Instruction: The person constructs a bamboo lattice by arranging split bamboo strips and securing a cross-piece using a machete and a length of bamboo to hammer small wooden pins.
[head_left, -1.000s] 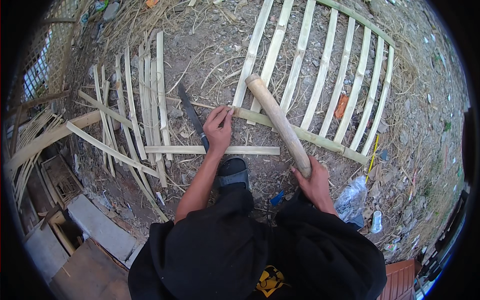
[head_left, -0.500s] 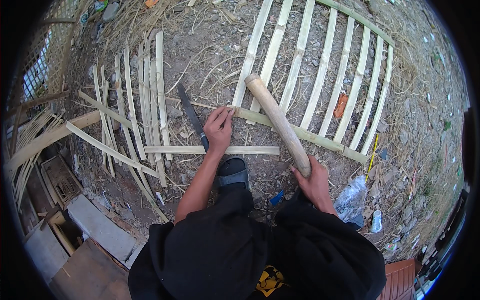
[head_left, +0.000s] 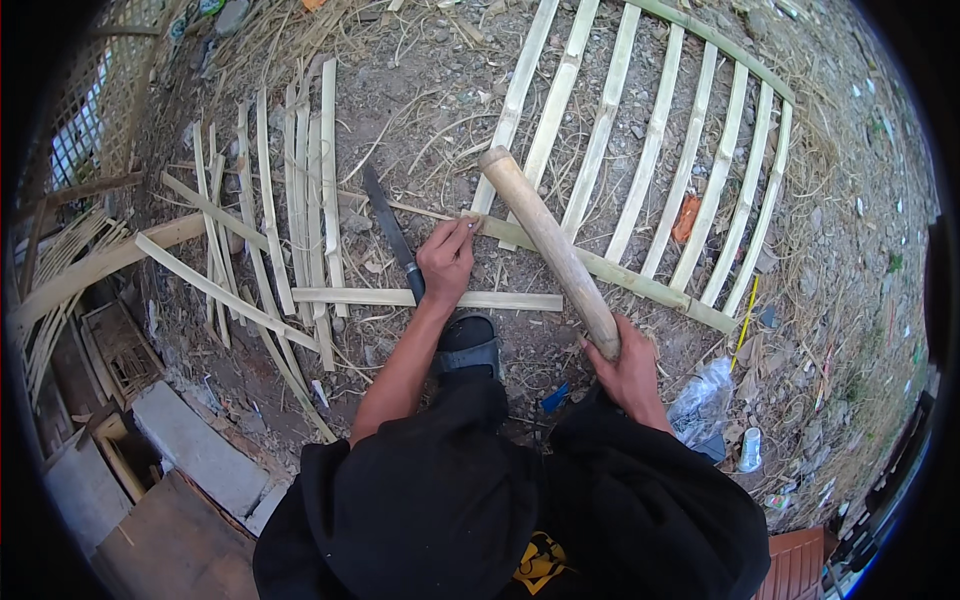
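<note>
Nothing has shifted since the earlier frame: both your hands sit as before. At upper right, the bamboo slat frame [head_left: 650, 150] lies on the dirt. Your right hand [head_left: 628, 370] wraps closed around the lower end of the wooden club [head_left: 550, 245], which slants up across centre. Your left hand [head_left: 447, 260] pinches something small, too tiny to identify, against the frame's rail, beside the dark knife [head_left: 392, 232]. A crumpled clear plastic wrapper [head_left: 700, 400] lies lower right.
</note>
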